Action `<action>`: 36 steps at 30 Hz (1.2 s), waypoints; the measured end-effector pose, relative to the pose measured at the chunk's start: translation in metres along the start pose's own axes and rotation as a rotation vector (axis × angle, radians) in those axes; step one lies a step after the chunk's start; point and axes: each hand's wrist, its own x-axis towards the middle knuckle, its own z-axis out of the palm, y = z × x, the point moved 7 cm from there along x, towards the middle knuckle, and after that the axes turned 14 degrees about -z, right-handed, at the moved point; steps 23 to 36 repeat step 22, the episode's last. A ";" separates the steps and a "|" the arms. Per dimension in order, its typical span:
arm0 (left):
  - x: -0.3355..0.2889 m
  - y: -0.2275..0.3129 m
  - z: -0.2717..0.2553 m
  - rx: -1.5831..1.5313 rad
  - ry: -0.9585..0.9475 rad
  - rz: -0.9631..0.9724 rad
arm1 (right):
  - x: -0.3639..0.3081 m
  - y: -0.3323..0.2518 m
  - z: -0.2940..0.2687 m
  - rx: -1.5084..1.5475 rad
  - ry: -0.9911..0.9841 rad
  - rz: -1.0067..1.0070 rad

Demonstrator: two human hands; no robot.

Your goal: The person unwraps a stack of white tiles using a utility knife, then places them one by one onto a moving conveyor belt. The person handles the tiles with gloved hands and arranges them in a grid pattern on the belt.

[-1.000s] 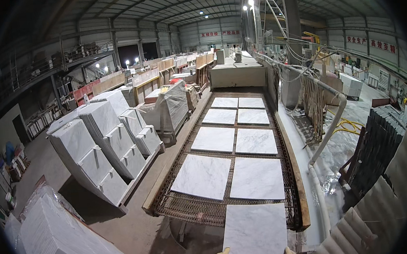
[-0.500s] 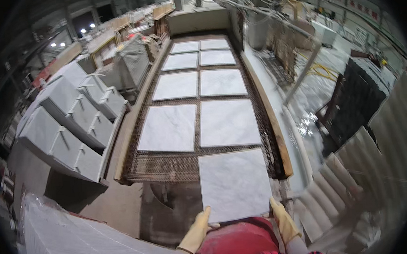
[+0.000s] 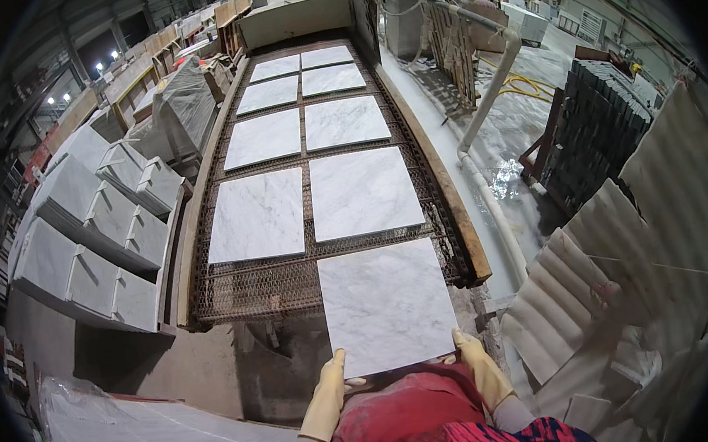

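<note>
Fingers of the left hand point(image 3: 326, 398) and the right hand point(image 3: 482, 369), in yellowish gloves, are pinched on the near corners of a white marble slab point(image 3: 387, 301). Half a second ago the slab was held short of the wire-mesh conveyor point(image 3: 251, 291); now its far edge is laid over the mesh end, so placing appears begun. Smooth, grey-veined square slabs point(image 3: 258, 216) are carried there in pairs; wrapped stacks point(image 3: 89, 233) are seen left.

head cam | looks down and forward | near tile point(image 3: 387, 306) | along conveyor point(image 3: 293, 286)
</note>
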 end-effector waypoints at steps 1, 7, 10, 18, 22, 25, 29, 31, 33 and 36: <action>0.002 0.000 -0.003 -0.023 0.025 0.008 | -0.002 0.001 0.003 -0.034 0.064 0.031; 0.008 0.002 -0.007 -0.049 0.017 0.017 | -0.011 -0.003 0.008 0.060 0.050 0.063; 0.003 0.007 -0.008 -0.032 0.030 0.034 | -0.013 -0.005 0.008 0.028 0.066 0.049; 0.007 0.008 -0.008 -0.009 0.027 0.012 | -0.014 -0.013 0.008 0.041 0.100 0.069; 0.024 0.003 -0.012 0.006 -0.012 -0.026 | -0.020 -0.032 0.021 0.012 0.132 0.074; 0.024 0.003 -0.012 0.006 -0.012 -0.026 | -0.020 -0.032 0.021 0.012 0.132 0.074; 0.024 0.003 -0.012 0.006 -0.012 -0.026 | -0.020 -0.032 0.021 0.012 0.132 0.074; 0.024 0.003 -0.012 0.006 -0.012 -0.026 | -0.020 -0.032 0.021 0.012 0.132 0.074; 0.024 0.003 -0.012 0.006 -0.012 -0.026 | -0.020 -0.032 0.021 0.012 0.132 0.074; 0.024 0.003 -0.012 0.006 -0.012 -0.026 | -0.020 -0.032 0.021 0.012 0.132 0.074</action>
